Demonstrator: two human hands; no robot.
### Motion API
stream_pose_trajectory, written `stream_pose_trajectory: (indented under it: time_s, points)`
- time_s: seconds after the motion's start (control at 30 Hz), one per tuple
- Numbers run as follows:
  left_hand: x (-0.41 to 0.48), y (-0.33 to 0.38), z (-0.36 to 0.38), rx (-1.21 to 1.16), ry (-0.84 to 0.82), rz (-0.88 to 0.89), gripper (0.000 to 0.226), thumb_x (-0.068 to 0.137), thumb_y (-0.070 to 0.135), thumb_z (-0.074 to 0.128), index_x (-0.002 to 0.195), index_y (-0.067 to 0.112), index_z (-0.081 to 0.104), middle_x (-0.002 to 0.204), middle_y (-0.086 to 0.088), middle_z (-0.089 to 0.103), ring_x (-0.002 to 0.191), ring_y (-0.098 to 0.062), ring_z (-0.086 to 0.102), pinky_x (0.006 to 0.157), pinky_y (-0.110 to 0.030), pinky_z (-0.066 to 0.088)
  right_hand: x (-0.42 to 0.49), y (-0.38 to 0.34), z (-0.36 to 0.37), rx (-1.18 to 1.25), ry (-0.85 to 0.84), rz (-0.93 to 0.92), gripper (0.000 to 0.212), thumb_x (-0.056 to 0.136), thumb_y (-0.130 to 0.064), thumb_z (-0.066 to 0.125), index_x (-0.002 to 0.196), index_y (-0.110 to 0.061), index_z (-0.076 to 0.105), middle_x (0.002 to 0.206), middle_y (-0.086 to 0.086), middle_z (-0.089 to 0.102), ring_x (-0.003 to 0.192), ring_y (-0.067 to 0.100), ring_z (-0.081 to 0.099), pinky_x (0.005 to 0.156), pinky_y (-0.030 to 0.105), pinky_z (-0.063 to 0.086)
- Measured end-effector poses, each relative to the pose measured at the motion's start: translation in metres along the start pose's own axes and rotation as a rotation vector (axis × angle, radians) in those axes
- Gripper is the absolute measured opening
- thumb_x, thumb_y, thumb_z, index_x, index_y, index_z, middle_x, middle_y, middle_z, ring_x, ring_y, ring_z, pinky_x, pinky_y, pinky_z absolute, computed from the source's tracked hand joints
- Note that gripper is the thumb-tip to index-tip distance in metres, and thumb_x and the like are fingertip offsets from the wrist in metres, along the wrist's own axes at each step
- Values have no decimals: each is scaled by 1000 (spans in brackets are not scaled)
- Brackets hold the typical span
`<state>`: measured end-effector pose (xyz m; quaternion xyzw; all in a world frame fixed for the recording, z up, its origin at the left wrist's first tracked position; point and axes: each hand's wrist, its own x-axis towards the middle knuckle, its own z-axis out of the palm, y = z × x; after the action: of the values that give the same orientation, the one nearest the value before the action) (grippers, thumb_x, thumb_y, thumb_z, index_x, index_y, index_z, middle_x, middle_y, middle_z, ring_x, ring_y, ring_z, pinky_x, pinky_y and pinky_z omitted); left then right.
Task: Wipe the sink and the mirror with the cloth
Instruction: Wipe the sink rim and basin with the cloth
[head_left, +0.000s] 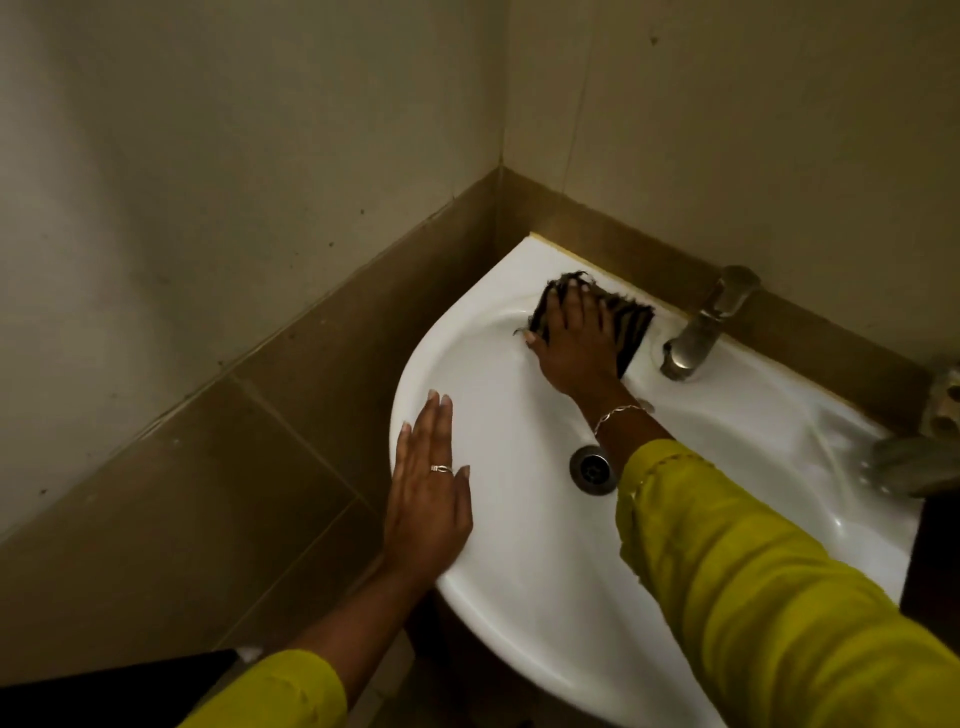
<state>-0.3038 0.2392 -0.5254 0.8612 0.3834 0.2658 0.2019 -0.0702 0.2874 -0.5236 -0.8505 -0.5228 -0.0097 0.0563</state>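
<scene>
Right up in the tiled corner, right hand (571, 343) presses cloth (631, 332) on sink (519, 597).

Right hand (571, 343) hides most of the cloth (631, 332); right-edge fixture (919, 462) blurred.

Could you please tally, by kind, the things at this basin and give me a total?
Sinks: 1, white sink
Cloths: 1, dark cloth pressed flat under the right hand
Taps: 1, metal tap
Drains: 1, metal drain
Hands: 2, counting the left hand flat on the rim
Total: 6
</scene>
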Motion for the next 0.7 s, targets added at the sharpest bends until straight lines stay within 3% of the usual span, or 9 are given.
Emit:
stream_pose_trajectory:
  time_s: [0.2,0.37,0.43,0.53,0.7]
  points:
    - [-1,-2,2,-11,43,-16,69,90,25,37,145,23,-5,150,-6,16,139,-12,13,115,-24,1,8,-52,20,83,42,-148,68,90,-44,20,148,-10,10,155,16,10,144,30,5,115,42,2]
    - [-2,-2,3,-24,47,-19,66,91,29,39,144,12,5,150,-7,15,139,-12,13,115,-25,3,5,-70,27,295,50,-246,61,92,-39,18,147,-13,13,157,9,8,145,27,0,114,36,-3]
    - [-2,-2,3,-29,48,-30,65,91,33,39,143,10,7,150,-8,15,139,-13,12,115,-24,2,2,-71,26,491,129,-181,57,94,-33,24,146,-12,19,156,11,14,144,28,2,114,36,-3]
    - [-2,-2,2,-59,56,-51,67,92,42,36,144,13,5,151,-9,14,140,-13,10,115,-23,0,-5,-83,34,446,252,52,55,96,-29,30,146,-9,18,154,19,13,143,37,4,114,45,-4]
    - [-2,0,1,-123,52,-84,73,89,60,25,143,16,5,153,-9,13,141,-14,9,115,-23,-1,-3,-100,40,467,91,214,59,94,-37,16,148,-13,6,156,16,-1,143,35,-7,114,50,-3]
